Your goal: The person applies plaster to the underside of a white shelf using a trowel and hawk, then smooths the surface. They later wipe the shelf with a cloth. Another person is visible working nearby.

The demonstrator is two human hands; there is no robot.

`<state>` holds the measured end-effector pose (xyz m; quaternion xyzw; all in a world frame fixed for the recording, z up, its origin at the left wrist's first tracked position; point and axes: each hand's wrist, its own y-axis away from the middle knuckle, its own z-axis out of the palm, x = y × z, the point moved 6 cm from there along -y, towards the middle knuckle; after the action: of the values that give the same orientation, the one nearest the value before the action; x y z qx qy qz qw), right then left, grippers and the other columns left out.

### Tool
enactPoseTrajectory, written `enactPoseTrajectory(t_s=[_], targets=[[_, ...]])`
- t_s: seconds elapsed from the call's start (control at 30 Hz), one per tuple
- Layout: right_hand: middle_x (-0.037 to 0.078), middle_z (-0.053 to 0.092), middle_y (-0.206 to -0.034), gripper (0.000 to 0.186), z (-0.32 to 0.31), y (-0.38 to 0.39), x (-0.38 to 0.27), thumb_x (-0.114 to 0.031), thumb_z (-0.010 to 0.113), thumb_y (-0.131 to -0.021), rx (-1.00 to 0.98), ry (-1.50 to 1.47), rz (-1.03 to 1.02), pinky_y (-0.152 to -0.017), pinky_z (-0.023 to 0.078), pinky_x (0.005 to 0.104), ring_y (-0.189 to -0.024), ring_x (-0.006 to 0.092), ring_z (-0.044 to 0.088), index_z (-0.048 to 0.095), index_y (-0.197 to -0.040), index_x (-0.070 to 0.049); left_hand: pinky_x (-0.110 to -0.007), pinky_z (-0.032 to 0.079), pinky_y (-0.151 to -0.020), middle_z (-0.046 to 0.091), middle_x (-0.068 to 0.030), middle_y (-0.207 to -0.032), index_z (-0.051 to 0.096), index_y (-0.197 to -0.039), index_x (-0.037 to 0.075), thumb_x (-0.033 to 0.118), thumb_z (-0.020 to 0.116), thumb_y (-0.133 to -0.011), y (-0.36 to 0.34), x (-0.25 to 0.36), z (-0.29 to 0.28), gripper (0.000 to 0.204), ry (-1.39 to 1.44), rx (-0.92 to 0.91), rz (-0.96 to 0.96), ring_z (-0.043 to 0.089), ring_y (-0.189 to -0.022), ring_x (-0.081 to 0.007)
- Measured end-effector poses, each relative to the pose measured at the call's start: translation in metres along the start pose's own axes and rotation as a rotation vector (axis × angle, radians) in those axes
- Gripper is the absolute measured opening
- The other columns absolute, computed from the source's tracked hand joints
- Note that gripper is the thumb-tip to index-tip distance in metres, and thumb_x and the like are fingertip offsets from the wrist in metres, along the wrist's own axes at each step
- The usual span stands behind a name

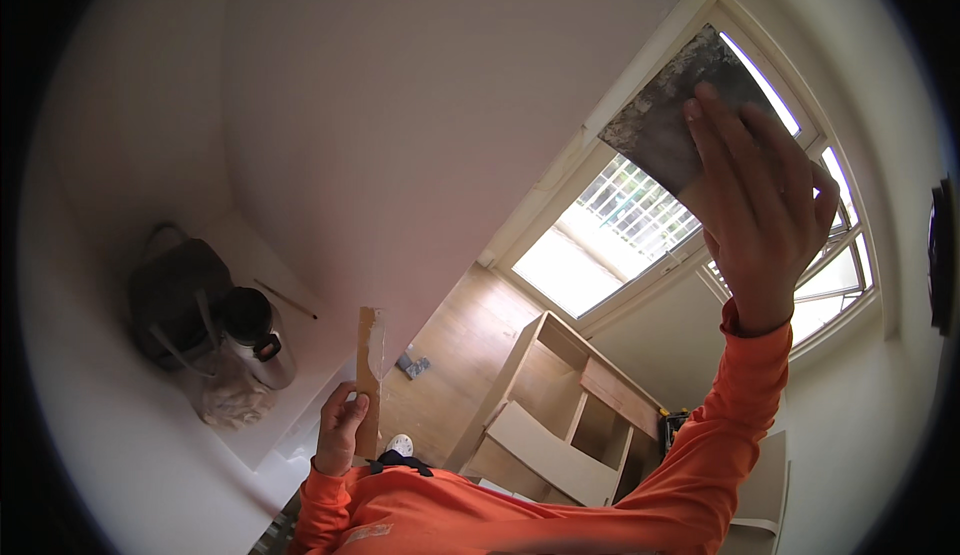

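My right hand (760, 205) is raised at the upper right, gripping a flat, dark, mottled square plate (660, 115) that looks like a metal scraper blade, with fingers spread over its face. It is held up beside the pale wall surface (430, 105), in front of the glazed door; whether it touches the wall I cannot tell. Low in the middle, my left hand (342, 425) holds a narrow upright tan strip (368, 353) with white paste along its upper part, close to the edge of the wall.
A dark bag (165, 305), steel flask (260, 355), crumpled plastic bag (232, 405) and thin stick (290, 300) sit in the recess at left. Below are a wooden floor (450, 335), an unfinished cabinet carcass (545, 450) and my shoe (400, 445). Windows (840, 275) are at right.
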<state>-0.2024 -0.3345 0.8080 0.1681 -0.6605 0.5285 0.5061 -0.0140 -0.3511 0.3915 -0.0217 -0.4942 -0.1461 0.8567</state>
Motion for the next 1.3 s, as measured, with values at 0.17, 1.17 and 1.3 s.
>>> enactPoseTrajectory(t_s=[0.17, 1.17, 1.3], targets=[[-0.015, 0.064, -0.114, 0.039, 0.001, -0.006, -0.002, -0.009, 0.068, -0.076, 0.110, 0.009, 0.001, -0.084, 0.036, 0.0254, -0.104, 0.0092, 0.058, 0.067, -0.111, -0.026, -0.023, 0.044, -0.049, 0.059, 0.0000, -0.070, 0.053, -0.111, 0.008, 0.022, 0.054, -0.095, -0.002, 0.011, 0.006, 0.021, -0.028, -0.023, 0.006, 0.054, -0.054, -0.0079], [-0.009, 0.070, -0.096, 0.006, -0.063, 0.053, -0.191, -0.017, 0.071, -0.075, 0.207, -1.117, -0.301, -0.070, 0.046, 0.0241, -0.090, 0.0108, 0.064, 0.071, -0.081, -0.020, -0.023, 0.019, -0.047, 0.032, 0.0076, -0.054, 0.051, -0.098, 0.003, 0.010, 0.052, -0.093, 0.021, 0.093, 0.034, 0.008, -0.323, 0.147, 0.320, 0.024, -0.051, -0.0007], [-0.008, 0.070, -0.096, 0.008, -0.059, 0.050, -0.191, -0.017, 0.071, -0.075, 0.190, -1.073, -0.279, -0.071, 0.046, 0.0249, -0.091, 0.0115, 0.064, 0.070, -0.084, -0.018, -0.022, 0.019, -0.047, 0.034, 0.0075, -0.054, 0.052, -0.099, 0.002, 0.010, 0.052, -0.094, 0.019, 0.094, 0.033, 0.009, -0.308, 0.153, 0.320, 0.025, -0.051, -0.0004]])
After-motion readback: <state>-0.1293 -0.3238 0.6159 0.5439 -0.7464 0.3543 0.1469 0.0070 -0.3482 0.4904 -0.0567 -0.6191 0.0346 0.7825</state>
